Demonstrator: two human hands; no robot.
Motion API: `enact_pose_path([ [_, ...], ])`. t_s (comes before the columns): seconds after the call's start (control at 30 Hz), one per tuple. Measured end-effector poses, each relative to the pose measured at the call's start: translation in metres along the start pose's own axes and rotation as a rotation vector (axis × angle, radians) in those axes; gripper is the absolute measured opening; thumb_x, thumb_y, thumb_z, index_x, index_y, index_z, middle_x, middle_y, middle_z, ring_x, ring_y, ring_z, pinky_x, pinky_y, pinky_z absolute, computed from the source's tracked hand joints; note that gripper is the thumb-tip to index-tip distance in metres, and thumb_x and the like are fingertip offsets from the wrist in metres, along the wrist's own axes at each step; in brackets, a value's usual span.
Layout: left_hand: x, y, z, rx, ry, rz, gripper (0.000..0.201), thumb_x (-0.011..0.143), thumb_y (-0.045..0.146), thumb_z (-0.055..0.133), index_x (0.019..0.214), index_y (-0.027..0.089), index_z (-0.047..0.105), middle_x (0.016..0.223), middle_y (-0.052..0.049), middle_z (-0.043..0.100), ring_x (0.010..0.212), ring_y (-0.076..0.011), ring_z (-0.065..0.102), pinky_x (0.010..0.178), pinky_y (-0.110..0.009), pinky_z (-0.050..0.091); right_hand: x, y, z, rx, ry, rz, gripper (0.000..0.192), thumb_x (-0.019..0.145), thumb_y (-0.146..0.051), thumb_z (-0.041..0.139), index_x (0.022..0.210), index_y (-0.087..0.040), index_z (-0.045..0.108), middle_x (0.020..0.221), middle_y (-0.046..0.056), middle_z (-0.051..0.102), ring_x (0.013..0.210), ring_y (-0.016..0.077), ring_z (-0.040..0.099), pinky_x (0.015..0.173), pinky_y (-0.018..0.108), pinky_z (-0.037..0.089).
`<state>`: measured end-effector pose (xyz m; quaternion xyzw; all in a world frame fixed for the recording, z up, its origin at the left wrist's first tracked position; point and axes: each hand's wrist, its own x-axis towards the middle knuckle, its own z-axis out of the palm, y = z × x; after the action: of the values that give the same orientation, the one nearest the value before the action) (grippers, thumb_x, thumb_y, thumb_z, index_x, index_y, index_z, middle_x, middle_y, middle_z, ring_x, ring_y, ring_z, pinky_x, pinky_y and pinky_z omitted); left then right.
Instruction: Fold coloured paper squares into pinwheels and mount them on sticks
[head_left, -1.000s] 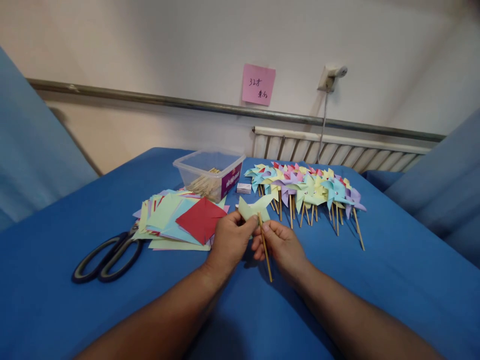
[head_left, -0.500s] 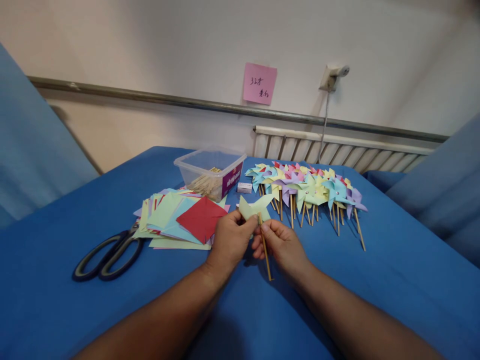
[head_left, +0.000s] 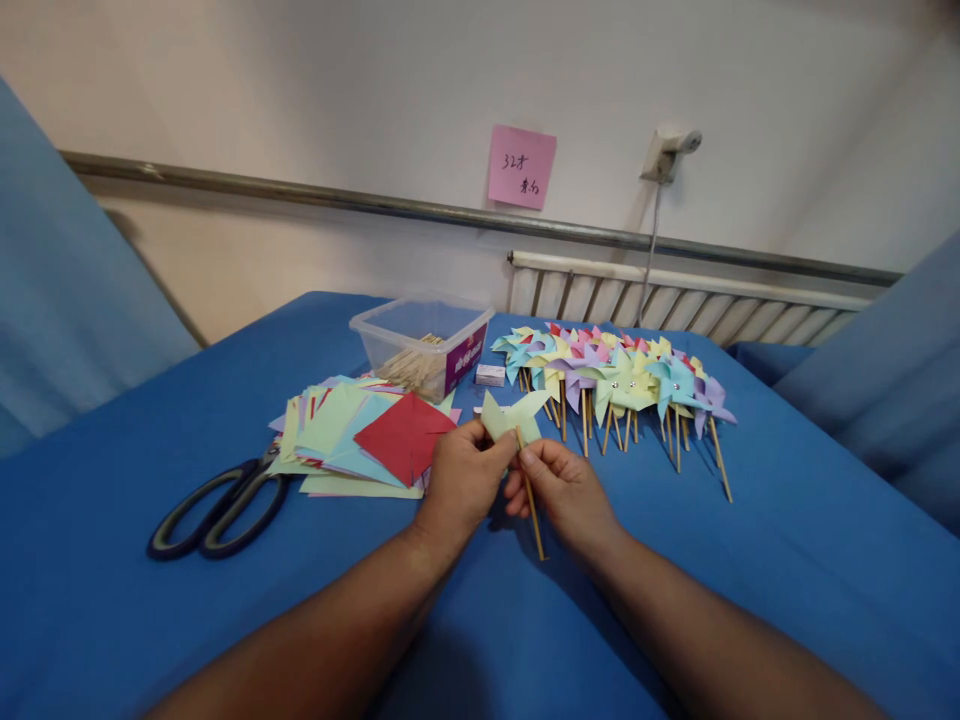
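My left hand (head_left: pixel 469 470) is closed on a pale green paper pinwheel (head_left: pixel 517 415), gripping its folded paper near the centre. The thin wooden stick (head_left: pixel 534 515) lies against the back of the paper and slants down toward me. My right hand (head_left: pixel 562 485) pinches that stick just below the paper. Where the two meet, my fingertips hide part of the join. Left of my left hand, a red paper square (head_left: pixel 405 438) tops a pile of coloured sheets (head_left: pixel 330 425).
Large scissors (head_left: pixel 217 510) lie left of the paper pile. Behind it stands a clear plastic tub (head_left: pixel 405 320) of sticks, beside a small white box (head_left: pixel 490 375). Several finished pinwheels (head_left: pixel 622 380) lie at the back right of the blue-covered table (head_left: pixel 795 560).
Almost nothing differs. Both hands keep their hold on the pinwheel and its stick, and the whole view has shifted very slightly.
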<state>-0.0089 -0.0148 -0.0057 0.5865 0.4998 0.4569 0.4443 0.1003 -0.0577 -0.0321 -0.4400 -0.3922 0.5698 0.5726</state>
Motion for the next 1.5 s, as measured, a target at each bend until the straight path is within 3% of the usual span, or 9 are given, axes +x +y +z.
enact_pose_path([
  [0.9,-0.0008,0.0017,-0.0011,0.03,-0.028,-0.002,0.023,0.071,0.036,0.063,0.062,0.016,0.06,0.056,-0.001,0.062,0.05,-0.0124,0.053,0.046,-0.023,0.039,0.0009,0.0018,-0.0012,0.048,-0.036,0.048,0.043,0.075,-0.059,0.063,0.079,-0.016,0.057,0.059,0.0,0.066,0.045,0.0108,0.06,0.043,0.021,0.045],
  [1.5,-0.0023,0.0037,-0.0023,0.113,-0.003,0.041,0.024,0.072,0.037,0.062,0.061,0.015,0.061,0.054,0.0,0.059,0.05,-0.0126,0.051,0.046,-0.023,0.037,-0.0007,-0.0004,0.0014,0.038,0.008,0.004,0.044,0.07,-0.059,0.069,0.072,-0.017,0.055,0.059,-0.001,0.066,0.046,0.0102,0.06,0.044,0.021,0.044],
])
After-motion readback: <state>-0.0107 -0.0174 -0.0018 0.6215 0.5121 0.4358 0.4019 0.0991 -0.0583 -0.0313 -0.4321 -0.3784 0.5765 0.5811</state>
